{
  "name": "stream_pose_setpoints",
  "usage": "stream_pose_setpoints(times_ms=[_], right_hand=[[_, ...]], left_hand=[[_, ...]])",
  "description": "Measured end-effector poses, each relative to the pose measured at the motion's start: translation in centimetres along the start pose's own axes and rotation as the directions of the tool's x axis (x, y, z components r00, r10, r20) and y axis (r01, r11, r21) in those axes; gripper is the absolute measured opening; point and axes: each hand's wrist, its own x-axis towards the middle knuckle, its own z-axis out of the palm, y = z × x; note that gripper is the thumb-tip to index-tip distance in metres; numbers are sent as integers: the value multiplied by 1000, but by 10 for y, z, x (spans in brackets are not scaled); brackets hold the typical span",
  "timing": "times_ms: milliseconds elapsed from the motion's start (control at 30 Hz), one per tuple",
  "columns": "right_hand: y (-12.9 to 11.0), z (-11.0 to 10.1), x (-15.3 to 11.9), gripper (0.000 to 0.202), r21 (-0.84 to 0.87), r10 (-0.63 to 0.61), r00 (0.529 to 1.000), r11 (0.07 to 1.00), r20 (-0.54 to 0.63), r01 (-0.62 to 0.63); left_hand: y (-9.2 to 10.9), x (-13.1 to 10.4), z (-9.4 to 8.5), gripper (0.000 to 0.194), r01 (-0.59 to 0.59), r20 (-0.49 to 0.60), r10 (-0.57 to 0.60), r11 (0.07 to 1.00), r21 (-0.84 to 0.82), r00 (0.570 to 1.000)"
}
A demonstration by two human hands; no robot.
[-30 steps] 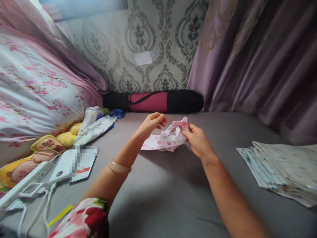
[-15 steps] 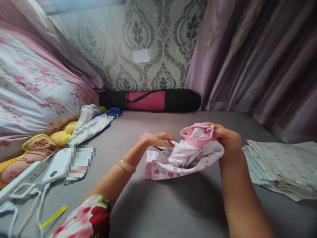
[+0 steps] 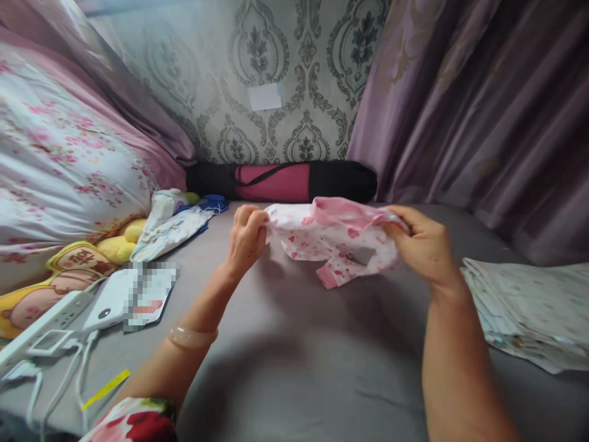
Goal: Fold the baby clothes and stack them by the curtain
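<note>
A small white garment point(image 3: 304, 242) with pink prints and pink trim is stretched between my hands above the grey bed surface point(image 3: 294, 368). My left hand point(image 3: 249, 236) is closed on its left end, fingers curled into the cloth. At the other end, my right hand point(image 3: 418, 239) pinches the garment beside its wide pink band point(image 3: 343, 212). A sleeve or leg with a pink cuff point(image 3: 327, 276) hangs down in the middle.
Folded pale cloths point(image 3: 529, 301) lie at the right. On the left are a power strip point(image 3: 46, 331) with cables, a white device point(image 3: 108, 301), a yellow strip point(image 3: 107, 388), plush toys and clothes. A black and pink bag point(image 3: 276, 180) lies by the wall.
My left hand has moved left and up and now grips the garment's end. The garment has been raised and spread from a bunched shape, and its cuff hangs nearer the middle.
</note>
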Motion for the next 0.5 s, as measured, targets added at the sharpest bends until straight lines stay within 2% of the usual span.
stream_pose_setpoints(times_ms=[67, 100, 133, 200, 267, 333, 400, 500], right_hand=[[11, 6, 1, 31, -33, 96, 970, 995, 222, -91], [15, 9, 1, 31, -41, 135, 928, 991, 346, -129], [17, 10, 1, 31, -49, 159, 868, 987, 470, -154], [19, 12, 0, 34, -72, 182, 747, 981, 639, -178], [19, 13, -2, 37, -112, 212, 653, 975, 727, -193], [20, 14, -3, 39, -158, 253, 583, 965, 772, -209], [23, 14, -4, 40, -196, 285, 532, 956, 797, -218], [32, 13, -4, 40, -222, 305, 500, 950, 811, -220]], left_hand=[[-4, -32, -2, 19, 7, 149, -17, 998, 67, 989], [-7, -49, -2, 19, 1, 240, -22, 996, 86, 971], [-10, -64, -2, 20, -15, 338, -15, 996, 84, 941], [-14, -88, -3, 22, -41, 528, 15, 998, 37, 849], [-16, -100, -6, 20, -18, 656, 35, 999, -33, 754], [-13, -99, -11, 12, 52, 718, 31, 994, -93, 695], [-7, -89, -17, 17, 137, 737, 4, 982, -131, 676], [7, -70, -16, 28, 233, 705, -51, 958, -165, 707]])
